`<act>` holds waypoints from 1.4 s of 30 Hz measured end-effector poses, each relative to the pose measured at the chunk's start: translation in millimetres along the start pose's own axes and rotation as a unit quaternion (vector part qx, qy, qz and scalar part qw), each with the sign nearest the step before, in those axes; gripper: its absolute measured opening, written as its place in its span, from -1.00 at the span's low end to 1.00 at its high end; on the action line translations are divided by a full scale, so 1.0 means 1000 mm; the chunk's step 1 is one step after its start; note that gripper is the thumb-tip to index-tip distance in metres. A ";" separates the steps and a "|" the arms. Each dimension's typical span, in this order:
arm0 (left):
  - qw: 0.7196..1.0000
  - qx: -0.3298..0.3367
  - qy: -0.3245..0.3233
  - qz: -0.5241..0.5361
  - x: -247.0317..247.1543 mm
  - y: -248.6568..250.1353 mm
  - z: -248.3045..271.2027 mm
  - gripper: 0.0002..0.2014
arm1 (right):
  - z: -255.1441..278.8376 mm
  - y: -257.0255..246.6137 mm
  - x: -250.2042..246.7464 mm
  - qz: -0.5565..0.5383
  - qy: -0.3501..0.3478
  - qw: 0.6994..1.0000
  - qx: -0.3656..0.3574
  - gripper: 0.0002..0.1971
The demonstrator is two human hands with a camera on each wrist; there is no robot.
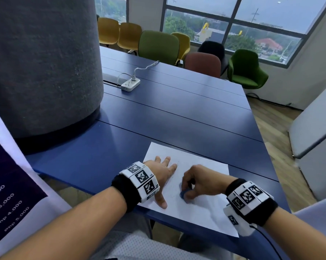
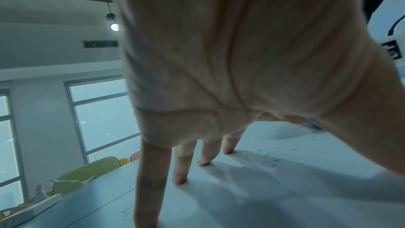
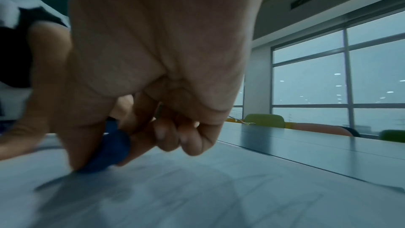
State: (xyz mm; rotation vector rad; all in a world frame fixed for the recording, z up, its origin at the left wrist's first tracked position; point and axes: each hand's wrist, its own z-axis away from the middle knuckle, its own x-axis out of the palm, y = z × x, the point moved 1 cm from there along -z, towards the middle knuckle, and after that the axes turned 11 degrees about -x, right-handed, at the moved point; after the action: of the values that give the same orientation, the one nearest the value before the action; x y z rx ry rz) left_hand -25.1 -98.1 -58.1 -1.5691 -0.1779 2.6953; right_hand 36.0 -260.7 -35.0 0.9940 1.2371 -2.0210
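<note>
A white sheet of paper [image 1: 201, 209] lies at the near edge of the blue table [image 1: 167, 119], speckled with dark crumbs. My left hand [image 1: 163, 172] lies flat on the sheet's left part, fingers [image 2: 181, 166] straight and spread, pressing it down. My right hand [image 1: 191, 186] pinches a small blue eraser [image 1: 183, 194] between thumb and fingers, its tip against the paper. In the right wrist view the blue eraser [image 3: 109, 150] touches the paper [image 3: 219, 188] and the other fingers are curled in.
A wide grey felt column [image 1: 42, 62] stands on the table at left. A white power strip [image 1: 130, 84] with a cable lies farther back. Yellow, green and red chairs [image 1: 158, 46] line the far side below windows. A banner [image 1: 6, 184] hangs at near left.
</note>
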 end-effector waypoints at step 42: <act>0.998 -0.015 0.035 -0.047 -0.011 0.008 -0.003 0.47 | -0.030 0.043 -0.026 0.029 0.122 0.990 0.057 -0.83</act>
State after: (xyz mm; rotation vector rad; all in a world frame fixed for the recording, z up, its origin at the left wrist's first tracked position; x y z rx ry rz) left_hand -17.0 -106.1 -51.2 -1.6159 -0.2835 2.5756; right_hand 92.9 -248.8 -43.2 1.3506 1.2097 -1.9888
